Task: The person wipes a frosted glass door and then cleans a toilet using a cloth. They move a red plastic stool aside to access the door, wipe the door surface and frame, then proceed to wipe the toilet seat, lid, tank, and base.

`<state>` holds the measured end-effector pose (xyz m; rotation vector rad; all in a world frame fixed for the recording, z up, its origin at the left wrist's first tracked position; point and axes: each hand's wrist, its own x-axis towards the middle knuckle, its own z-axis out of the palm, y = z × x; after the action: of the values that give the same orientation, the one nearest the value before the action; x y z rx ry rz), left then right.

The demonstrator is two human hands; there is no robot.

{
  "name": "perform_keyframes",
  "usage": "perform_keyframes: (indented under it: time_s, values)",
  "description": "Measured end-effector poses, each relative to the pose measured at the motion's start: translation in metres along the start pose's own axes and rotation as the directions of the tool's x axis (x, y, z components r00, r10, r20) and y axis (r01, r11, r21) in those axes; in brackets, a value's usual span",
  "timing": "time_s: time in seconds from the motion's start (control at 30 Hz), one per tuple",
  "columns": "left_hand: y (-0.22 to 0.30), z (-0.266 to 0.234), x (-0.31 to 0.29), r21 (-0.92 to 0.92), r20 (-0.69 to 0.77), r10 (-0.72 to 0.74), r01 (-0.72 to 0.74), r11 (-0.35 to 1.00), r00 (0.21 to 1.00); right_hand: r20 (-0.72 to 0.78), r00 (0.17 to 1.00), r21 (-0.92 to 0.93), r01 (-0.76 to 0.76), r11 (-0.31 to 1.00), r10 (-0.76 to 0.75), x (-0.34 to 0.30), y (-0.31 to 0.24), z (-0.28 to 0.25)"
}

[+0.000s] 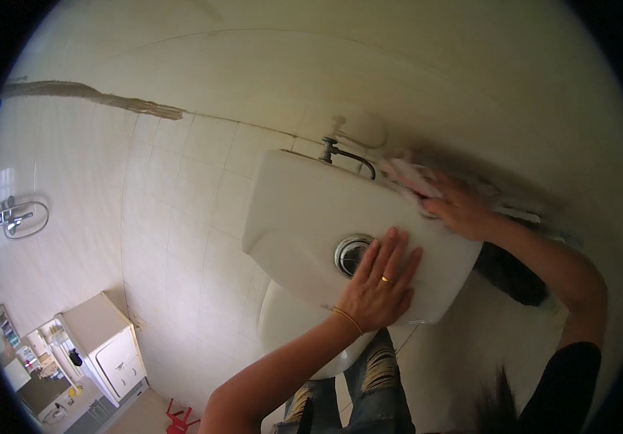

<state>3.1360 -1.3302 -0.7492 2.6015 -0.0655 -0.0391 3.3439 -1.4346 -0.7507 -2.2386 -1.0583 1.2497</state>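
A white toilet tank (304,210) stands against the wall, with a round flush button (350,254) set in its lid. My left hand (384,284) lies flat on the lid beside the button, fingers stretched out and partly over the button's edge. At the tank's back right edge, my right hand (463,206) is closed on a pinkish cloth (413,177), which is blurred by motion and pressed along that edge. Below the tank the white toilet seat cover (279,318) shows in part, with my left forearm across it.
A water valve (328,148) with a dark hose rises behind the tank. A black bag-like thing (510,275) sits under my right forearm. Farther left are a shower fitting (18,220), a white cabinet (112,354) and a red stool (179,418).
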Motion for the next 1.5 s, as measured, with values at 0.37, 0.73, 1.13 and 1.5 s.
perform_keyframes:
  time_s: [0.37,0.73,1.13,1.5]
  values:
    - [-0.006,-0.002,0.002,-0.072,-0.037,0.061,-0.063,0.995,0.997,0.437,0.742,0.317,0.403,0.859,-0.509,0.292,-0.088,0.058]
    - [-0.005,0.0,-0.003,-0.014,-0.024,-0.003,0.003,1.0,1.0,0.463,0.877,0.251,-0.273,0.928,0.133,0.277,0.031,0.098]
    - [0.0,0.0,0.007,0.0,-0.012,-0.015,0.015,1.0,1.0,0.176,0.983,0.013,-0.055,0.998,0.052,0.149,0.162,0.095]
    - [-0.003,-0.001,0.002,0.051,-0.045,0.051,-0.048,0.998,0.998,0.09,0.845,0.224,-0.533,0.816,0.528,0.072,0.21,0.114]
